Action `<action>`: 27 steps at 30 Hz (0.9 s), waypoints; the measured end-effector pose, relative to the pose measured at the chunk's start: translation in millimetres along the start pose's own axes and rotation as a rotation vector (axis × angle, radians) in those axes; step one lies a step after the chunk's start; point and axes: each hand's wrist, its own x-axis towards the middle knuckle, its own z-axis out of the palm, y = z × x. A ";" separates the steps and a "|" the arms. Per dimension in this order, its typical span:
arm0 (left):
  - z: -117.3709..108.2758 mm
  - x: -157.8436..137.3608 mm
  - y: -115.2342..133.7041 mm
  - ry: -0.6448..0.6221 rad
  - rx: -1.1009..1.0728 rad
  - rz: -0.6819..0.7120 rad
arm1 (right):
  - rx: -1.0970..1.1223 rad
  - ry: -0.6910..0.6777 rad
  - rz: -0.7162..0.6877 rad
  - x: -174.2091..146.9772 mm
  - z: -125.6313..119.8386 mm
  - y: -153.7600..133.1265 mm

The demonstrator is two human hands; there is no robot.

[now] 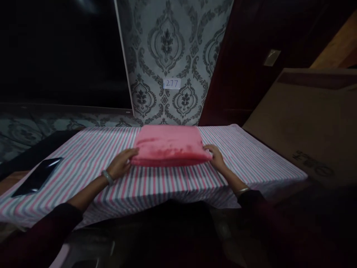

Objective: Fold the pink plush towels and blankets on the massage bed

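A soft pink folded cloth (170,143), rectangular and several layers thick by the look of its front edge, lies on the striped tablecloth (161,182). My left hand (122,162), with a bangle at the wrist, grips its near left corner. At the near right corner, the fingers of my right hand (216,158) pinch the same cloth. Both thumbs rest on or near its upper side, while the fingertips underneath are hidden. Whether the cloth's front edge touches the table or is slightly raised, I cannot tell.
A dark flat tablet-like device (37,176) lies on the table's left side. Behind stand a large dark screen (61,56) and a patterned wall with a paper label (172,83) reading 277. A big cardboard box (306,123) borders the table's right side.
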 end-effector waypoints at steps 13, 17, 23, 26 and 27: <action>51.6 82.8 62.5 -0.184 0.340 -0.255 | -0.389 -0.258 0.089 19.0 68.7 -69.8; 89.0 70.6 64.9 -0.299 0.439 -0.325 | -0.500 -0.320 0.084 4.1 95.0 -70.0; 106.7 55.6 50.5 -0.309 0.474 -0.308 | -0.474 -0.358 0.080 -3.2 100.7 -52.8; 107.5 59.5 50.7 -0.303 0.480 -0.303 | -0.484 -0.359 0.076 -0.1 101.6 -54.5; 107.0 61.3 50.9 -0.301 0.480 -0.302 | -0.487 -0.363 0.070 1.6 101.6 -55.3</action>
